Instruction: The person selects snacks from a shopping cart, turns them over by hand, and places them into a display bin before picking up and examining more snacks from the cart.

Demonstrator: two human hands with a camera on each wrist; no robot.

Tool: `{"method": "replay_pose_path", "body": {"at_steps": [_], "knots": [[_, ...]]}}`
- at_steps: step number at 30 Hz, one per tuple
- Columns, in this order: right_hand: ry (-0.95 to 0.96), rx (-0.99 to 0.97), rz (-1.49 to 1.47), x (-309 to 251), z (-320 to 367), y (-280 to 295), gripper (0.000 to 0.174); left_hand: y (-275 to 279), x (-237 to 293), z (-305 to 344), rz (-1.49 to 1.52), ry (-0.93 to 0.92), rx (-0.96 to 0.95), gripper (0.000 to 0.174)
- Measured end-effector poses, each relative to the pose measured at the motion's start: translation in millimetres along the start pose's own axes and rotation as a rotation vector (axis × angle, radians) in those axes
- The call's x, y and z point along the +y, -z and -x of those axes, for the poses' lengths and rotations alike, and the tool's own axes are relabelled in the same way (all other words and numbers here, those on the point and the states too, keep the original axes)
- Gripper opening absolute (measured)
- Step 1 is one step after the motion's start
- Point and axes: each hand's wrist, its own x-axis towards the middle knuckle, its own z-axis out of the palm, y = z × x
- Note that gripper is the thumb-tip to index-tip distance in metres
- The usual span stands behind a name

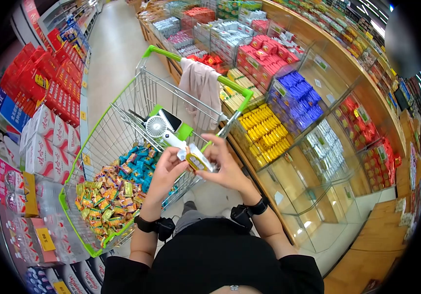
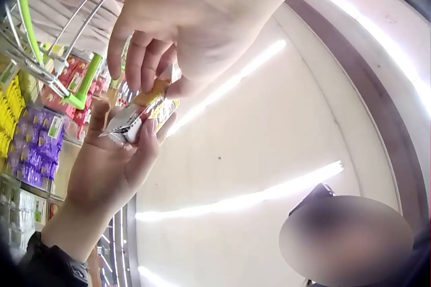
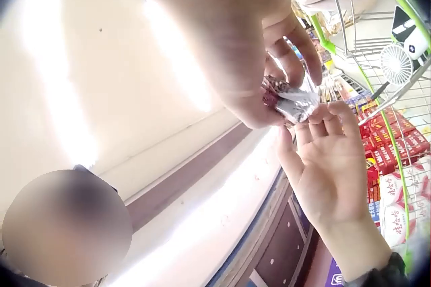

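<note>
Between the two hands is a small wrapped snack packet [image 1: 197, 159], yellow and white with silver, crimped ends. My left hand [image 1: 165, 170] pinches one end with thumb and fingers, just above the shopping cart's basket. The other end is gripped by my right hand [image 1: 227, 166], its fingers bent around the silver wrapper [image 3: 297, 104]. In the left wrist view, the thumb of the right hand [image 2: 111, 169] presses on the packet [image 2: 145, 113]. Part of the packet is hidden behind the fingers.
A green-edged wire shopping cart [image 1: 68, 181] holds orange-wrapped sweets [image 1: 110, 201] and blue-wrapped sweets [image 1: 139, 166]. A white handheld fan [image 1: 157, 126] and a phone [image 1: 170, 119] lie at its handle end, where a pink cloth [image 1: 198, 78] hangs. Candy bins [image 1: 264, 134] line the right; boxed goods [image 1: 49, 142] stand left.
</note>
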Motion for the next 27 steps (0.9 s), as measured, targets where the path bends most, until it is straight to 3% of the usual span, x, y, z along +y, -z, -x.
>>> {"method": "replay_pose_path", "body": {"at_steps": [4, 9, 27], "knots": [[0.01, 0.212, -0.179, -3, 21, 19, 0.07, -22, -7, 0, 0.064, 0.018, 0.024, 0.019], [0.037, 0.249, -0.303, -9, 51, 42, 0.067, -53, -11, 5, 0.066, 0.095, -0.099, 0.019], [0.022, 0.36, -0.137, -32, 144, 75, 0.059, -121, -27, 25, -0.055, 0.137, -0.298, 0.027]]}}
